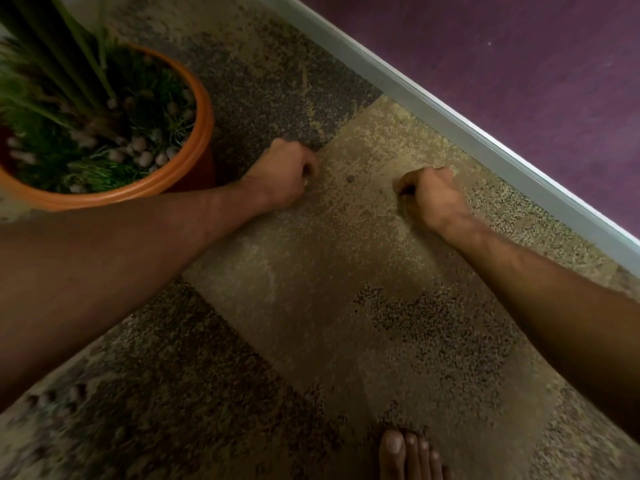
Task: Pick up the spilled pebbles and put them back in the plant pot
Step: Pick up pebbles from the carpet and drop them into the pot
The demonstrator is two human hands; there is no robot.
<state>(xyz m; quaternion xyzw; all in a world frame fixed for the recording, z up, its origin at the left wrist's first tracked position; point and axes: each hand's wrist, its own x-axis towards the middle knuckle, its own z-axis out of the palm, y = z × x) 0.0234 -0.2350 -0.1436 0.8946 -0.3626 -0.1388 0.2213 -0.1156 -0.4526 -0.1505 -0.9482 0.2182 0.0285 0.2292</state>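
An orange plant pot (199, 133) stands at the upper left, holding green leaves and several pale pebbles (142, 147) on its soil. My left hand (284, 174) rests fisted on the carpet just right of the pot; a pale bit shows at its fingers, probably a pebble. My right hand (431, 194) is also curled into a fist on the carpet, something dark between its fingers. One small pebble (350, 179) lies loose on the carpet between the two hands. More blurred pebbles (45, 400) lie at the lower left.
The floor is speckled tan and dark carpet (311, 271). A grey skirting strip (450, 116) runs diagonally along a purple wall (519, 46) at the upper right. My bare foot (408, 455) shows at the bottom edge.
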